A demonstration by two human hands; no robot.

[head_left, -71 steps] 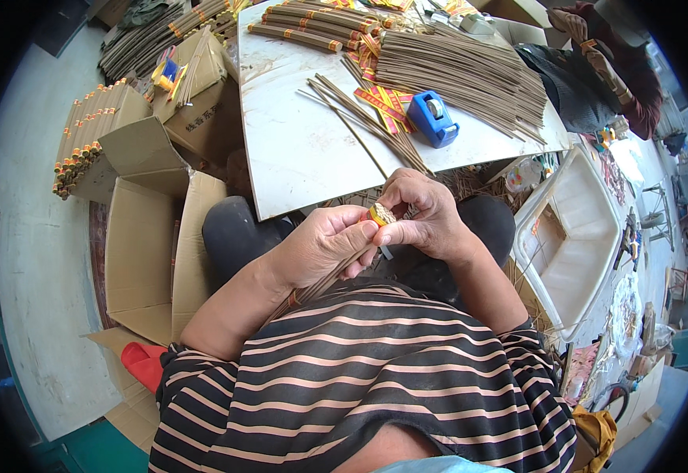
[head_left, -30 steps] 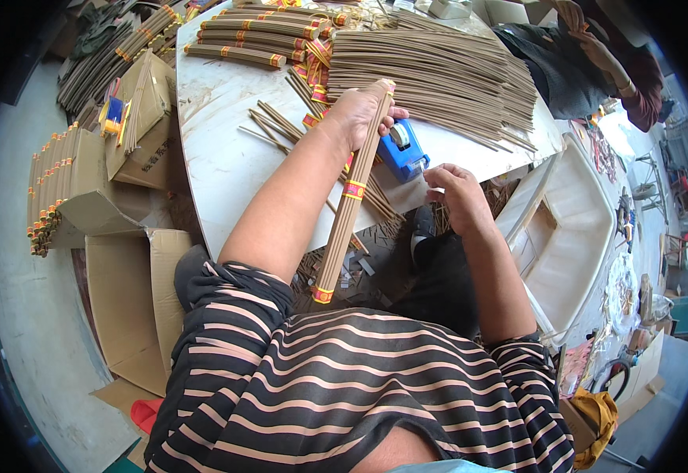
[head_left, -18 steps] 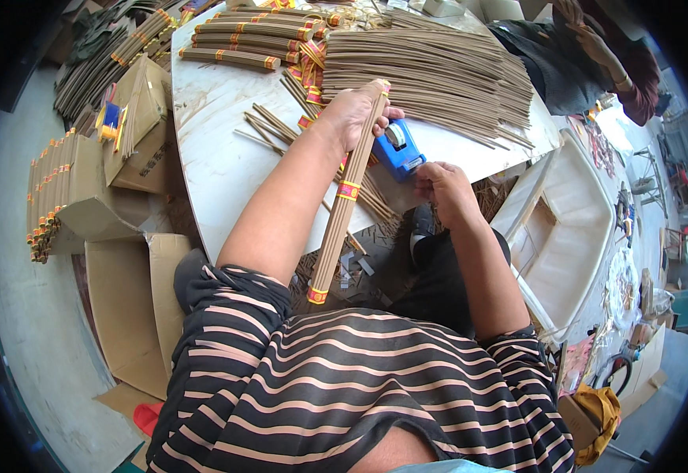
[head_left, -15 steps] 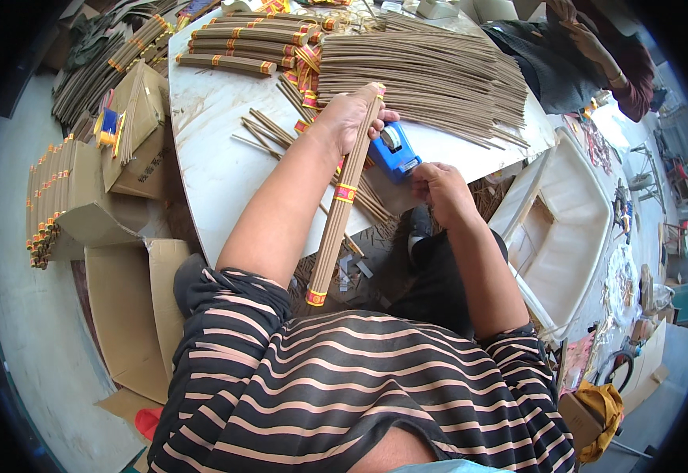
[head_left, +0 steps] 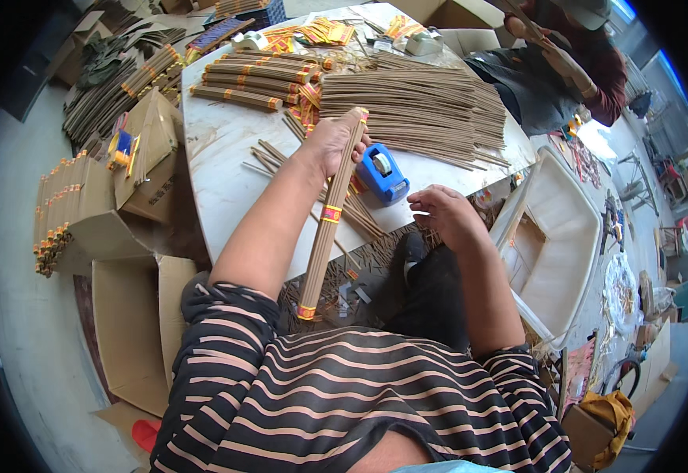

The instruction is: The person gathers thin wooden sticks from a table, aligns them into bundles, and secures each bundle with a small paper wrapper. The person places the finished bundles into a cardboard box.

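Observation:
My left hand [head_left: 330,147] is closed around the upper part of a bundle of brown incense sticks [head_left: 320,246]. Red and yellow paper bands wrap the bundle at its top, middle and bottom, and it slants down toward my lap. Just right of that hand, a blue tape dispenser [head_left: 392,188] with a roll in it stands at the table's near edge. My right hand [head_left: 453,221] is off the table edge beside the dispenser, fingers bent and apart; whether a bit of tape clings to them is too small to tell. Loose incense sticks [head_left: 364,217] lie under the bundle.
On the white table [head_left: 226,169] are a large pile of loose sticks [head_left: 407,106], banded bundles [head_left: 238,97] and paper labels [head_left: 324,31]. Open cardboard boxes [head_left: 127,331] stand at left, a white plastic tub [head_left: 576,236] at right. Across the table sits another person [head_left: 608,75].
My right hand has come away from the dispenser's cutting end, and its fingers have spread. My left hand still grips the bundle. The whole view has shifted slightly, showing more of the table's far side.

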